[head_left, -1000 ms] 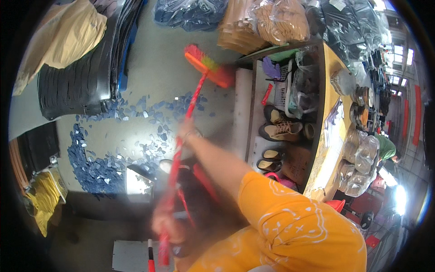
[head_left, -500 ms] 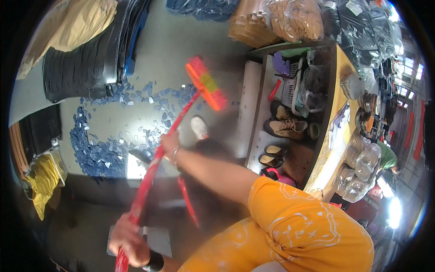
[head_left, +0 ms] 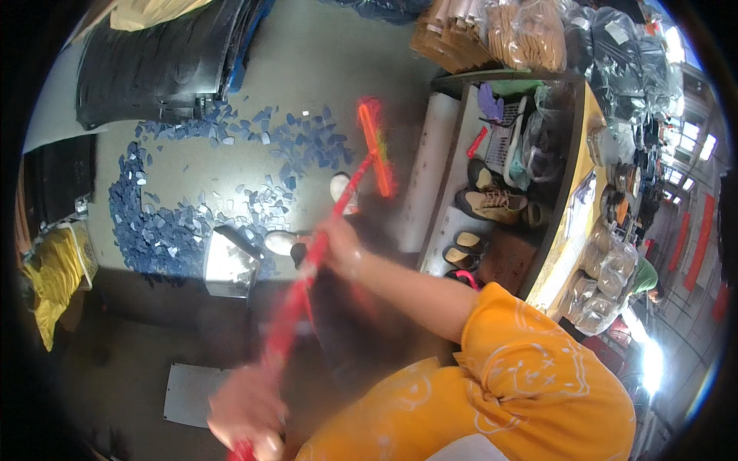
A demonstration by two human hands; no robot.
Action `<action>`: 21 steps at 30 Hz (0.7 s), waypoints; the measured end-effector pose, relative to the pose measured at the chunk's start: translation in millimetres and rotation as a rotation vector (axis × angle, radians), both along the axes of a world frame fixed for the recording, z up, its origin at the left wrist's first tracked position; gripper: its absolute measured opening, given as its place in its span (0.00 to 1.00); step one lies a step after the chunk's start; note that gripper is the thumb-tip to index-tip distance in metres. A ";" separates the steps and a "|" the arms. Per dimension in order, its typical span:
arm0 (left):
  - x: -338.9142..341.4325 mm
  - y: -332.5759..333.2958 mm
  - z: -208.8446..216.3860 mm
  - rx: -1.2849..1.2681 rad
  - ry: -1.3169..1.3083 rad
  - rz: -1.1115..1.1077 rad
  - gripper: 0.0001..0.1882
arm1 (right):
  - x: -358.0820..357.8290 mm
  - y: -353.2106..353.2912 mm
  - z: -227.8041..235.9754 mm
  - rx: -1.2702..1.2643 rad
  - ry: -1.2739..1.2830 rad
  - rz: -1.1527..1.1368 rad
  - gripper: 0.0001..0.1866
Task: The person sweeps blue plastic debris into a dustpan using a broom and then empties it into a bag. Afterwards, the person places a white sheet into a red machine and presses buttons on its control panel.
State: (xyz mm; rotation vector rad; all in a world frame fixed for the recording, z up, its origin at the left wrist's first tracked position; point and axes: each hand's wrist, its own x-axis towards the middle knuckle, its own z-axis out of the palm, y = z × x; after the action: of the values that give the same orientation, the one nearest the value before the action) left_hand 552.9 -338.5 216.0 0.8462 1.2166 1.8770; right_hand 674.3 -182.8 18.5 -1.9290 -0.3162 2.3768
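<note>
A broom's red handle (head_left: 294,301) runs slantwise across the view, blurred by motion. My left hand (head_left: 247,409) is wrapped round its near end at the lower left. Farther up, my right hand (head_left: 338,244) grips the same handle, its arm coming from an orange sleeve. The broom head (head_left: 374,150), orange with red and yellow-green bristles, is near the floor, right of many small dark blue scraps (head_left: 165,234). A shiny, box-shaped metal thing (head_left: 231,265) stands at the scraps' near edge, beside a white shoe (head_left: 281,243).
At right stands a low shelf unit with shoes (head_left: 492,203), a white basket (head_left: 503,138) and a purple glove (head_left: 490,102). A white roll (head_left: 427,173) lies along its foot. Black sheets (head_left: 157,61) are stacked far left; a yellow bag (head_left: 52,269) lies below them.
The broom head has swung to the right, away from the scraps. Both hands have moved right with the handle. A second white shoe now shows beside the metal thing, and the view has shifted slightly.
</note>
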 end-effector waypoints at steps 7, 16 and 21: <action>13.4 -25.0 -41.5 -0.662 0.140 0.092 0.07 | 12.9 3.9 -27.0 -0.043 -0.160 -0.088 0.02; -72.5 -213.9 47.0 -0.373 0.056 0.432 0.18 | -140.1 -215.9 -5.0 -0.303 0.090 0.119 0.11; -41.3 -236.1 100.2 -0.116 0.226 0.573 0.16 | -106.0 -193.4 88.3 -0.373 0.454 0.259 0.13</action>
State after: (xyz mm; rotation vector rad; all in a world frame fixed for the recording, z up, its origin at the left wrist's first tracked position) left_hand 511.7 -574.7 316.2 0.7058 1.8391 2.1605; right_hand 568.4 -376.2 106.8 -1.4556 -0.1000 3.1398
